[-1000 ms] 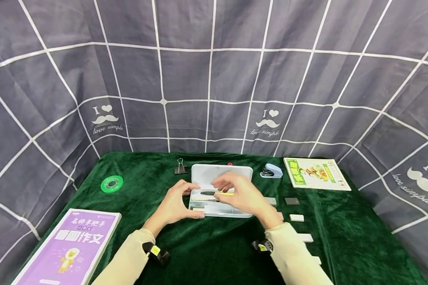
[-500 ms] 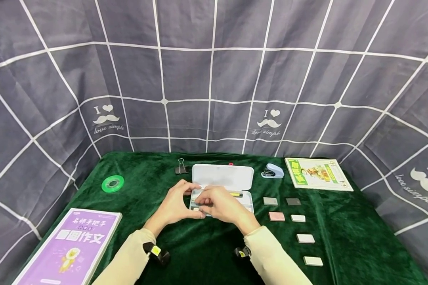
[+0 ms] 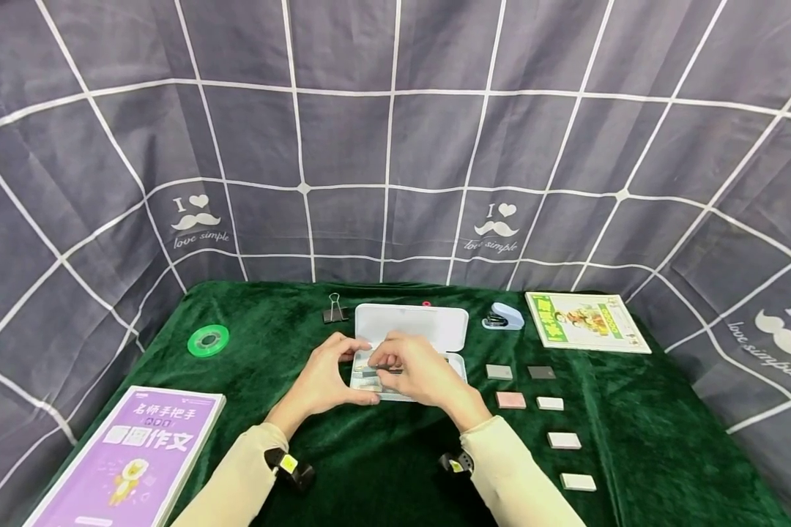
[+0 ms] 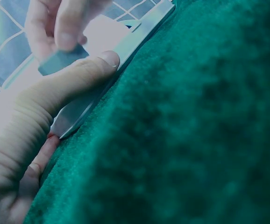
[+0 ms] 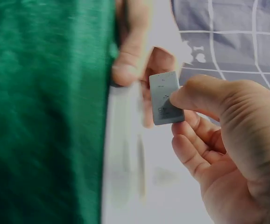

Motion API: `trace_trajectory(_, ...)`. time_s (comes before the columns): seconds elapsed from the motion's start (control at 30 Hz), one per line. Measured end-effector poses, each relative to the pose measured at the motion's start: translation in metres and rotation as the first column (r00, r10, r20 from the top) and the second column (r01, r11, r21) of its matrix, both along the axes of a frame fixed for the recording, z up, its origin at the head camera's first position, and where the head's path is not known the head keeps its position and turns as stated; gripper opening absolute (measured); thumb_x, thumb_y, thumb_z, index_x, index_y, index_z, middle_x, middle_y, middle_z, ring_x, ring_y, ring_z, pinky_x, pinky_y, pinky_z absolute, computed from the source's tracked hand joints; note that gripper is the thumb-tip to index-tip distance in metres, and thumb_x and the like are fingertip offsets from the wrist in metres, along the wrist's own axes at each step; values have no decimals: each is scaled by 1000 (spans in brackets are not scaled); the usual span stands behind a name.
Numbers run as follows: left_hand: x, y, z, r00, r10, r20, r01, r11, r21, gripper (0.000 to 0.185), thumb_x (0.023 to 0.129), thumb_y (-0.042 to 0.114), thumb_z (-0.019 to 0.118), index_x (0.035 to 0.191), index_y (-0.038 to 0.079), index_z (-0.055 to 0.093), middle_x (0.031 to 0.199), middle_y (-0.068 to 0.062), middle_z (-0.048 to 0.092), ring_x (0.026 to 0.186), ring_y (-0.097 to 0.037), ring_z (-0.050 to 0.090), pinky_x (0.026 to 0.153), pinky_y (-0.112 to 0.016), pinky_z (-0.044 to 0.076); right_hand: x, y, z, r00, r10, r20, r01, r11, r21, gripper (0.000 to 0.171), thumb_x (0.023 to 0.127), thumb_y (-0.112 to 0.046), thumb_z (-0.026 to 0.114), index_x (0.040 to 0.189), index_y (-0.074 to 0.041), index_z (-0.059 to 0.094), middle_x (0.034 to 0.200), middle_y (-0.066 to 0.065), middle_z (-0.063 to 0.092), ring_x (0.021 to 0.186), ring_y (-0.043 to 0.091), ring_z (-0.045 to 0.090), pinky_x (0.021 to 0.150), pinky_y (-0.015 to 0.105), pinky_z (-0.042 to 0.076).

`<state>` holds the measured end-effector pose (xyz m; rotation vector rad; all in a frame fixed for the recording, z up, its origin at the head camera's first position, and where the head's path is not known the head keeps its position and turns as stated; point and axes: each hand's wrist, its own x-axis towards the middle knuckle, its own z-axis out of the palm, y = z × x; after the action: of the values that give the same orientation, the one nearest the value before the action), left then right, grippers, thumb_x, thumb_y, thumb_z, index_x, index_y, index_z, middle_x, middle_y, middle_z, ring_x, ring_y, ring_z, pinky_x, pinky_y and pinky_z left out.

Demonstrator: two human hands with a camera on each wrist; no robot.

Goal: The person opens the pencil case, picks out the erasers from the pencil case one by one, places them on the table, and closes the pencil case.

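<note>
Over the open pencil case (image 3: 410, 344), mid-table, my right hand (image 3: 414, 375) pinches a small grey eraser (image 5: 165, 98) btwn thumb & fingers, long axis roughly upright in the wrist view, just above the tray's left end. Left hand (image 3: 324, 380) is at that same end, thumb (image 4: 74, 77) pressed along the case rim, fingers curled round the corner to steady it. Right is the nearer one to the tray interior. Inside: a yellow pen, partly hidden; lid lies flat behind. Other erasers (image 3: 556, 421) sit well apart, to my right on the green cloth (image 3: 382, 468).
</note>
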<state>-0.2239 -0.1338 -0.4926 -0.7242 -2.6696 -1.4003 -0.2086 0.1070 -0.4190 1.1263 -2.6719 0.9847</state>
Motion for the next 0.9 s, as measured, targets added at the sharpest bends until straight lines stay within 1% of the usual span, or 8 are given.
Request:
trace_trajectory(0.13, 0, 2, 0, 1000, 10, 1, -10, 1000, -10, 87, 70, 49, 108, 143, 19, 72, 125, 2, 61, 126, -23, 68, 114, -42, 60, 2, 18, 14, 997, -5, -76, 2, 999, -49, 18, 91, 0, 84, 105, -10, 83, 96, 0, 70, 87, 17, 66, 79, 28, 60)
trace_trajectory(0.27, 0, 1, 1, 1000, 21, 6, -21, 1000, -16, 88, 68, 49, 109, 142, 19, 72, 124, 2, 61, 125, -24, 69, 113, -42, 60, 9, 45, 27, 989, -28, -147, 12, 994, -108, 20, 89, 1, 83, 103, -13, 83, 95, -1, 71, 87, 19, 67, 77, 33, 60)
trace_trajectory(0.33, 0, 1, 1, 1000, 23, 6, -23, 1000, -18, 89, 67, 49, 109, 142, 20, 72, 124, 2, 61, 125, -24, 70, 113, -43, 60, 14, 60, 33, 984, -59, -167, 38, 992, -124, 21, 89, 1, 83, 103, -15, 82, 95, -3, 71, 86, 20, 67, 76, 33, 60)
trace_trajectory(0.4, 0, 1, 0, 1000, 24, 3, -24, 1000, -16, 89, 66, 49, 110, 142, 20, 72, 124, 2, 61, 125, -25, 70, 113, -43, 60, 20, 76, 38, 979, -96, -177, 73, 989, -132, 23, 89, 0, 83, 103, -18, 82, 95, -5, 70, 86, 18, 65, 75, 30, 57)
trace_trajectory(0.53, -1, -2, -2, 1000, 29, -9, -29, 999, -16, 89, 66, 49, 110, 142, 20, 72, 123, 2, 62, 125, -25, 70, 113, -44, 61, 31, 103, 44, 972, -166, -163, 143, 979, -149, 28, 88, 1, 84, 103, -22, 83, 95, -9, 68, 88, 12, 62, 73, 25, 54)
trace_trajectory(0.57, -1, -2, -3, 1000, 29, -9, -29, 999, -15, 89, 67, 49, 110, 142, 19, 72, 124, 2, 62, 125, -25, 70, 113, -44, 61, 34, 110, 45, 971, -182, -158, 158, 976, -152, 31, 87, 2, 84, 103, -25, 82, 95, -9, 68, 88, 11, 62, 73, 24, 54)
trace_trajectory(0.7, -1, -2, -3, 1000, 25, -2, -25, 1000, -13, 90, 67, 49, 110, 142, 19, 72, 125, 1, 62, 125, -26, 71, 113, -45, 61, 50, 136, 42, 963, -233, -136, 211, 965, -156, 40, 84, 4, 84, 99, -33, 80, 96, -12, 68, 89, 12, 62, 73, 19, 53)
trace_trajectory(0.9, -1, 1, 0, 1000, 18, -4, -18, 1000, -22, 89, 67, 48, 110, 142, 17, 72, 125, 1, 62, 124, -24, 70, 113, -44, 61, 74, 169, 25, 958, -245, -151, 222, 963, -154, 42, 82, 3, 94, 96, -34, 78, 93, -12, 68, 85, 11, 61, 74, 18, 51)
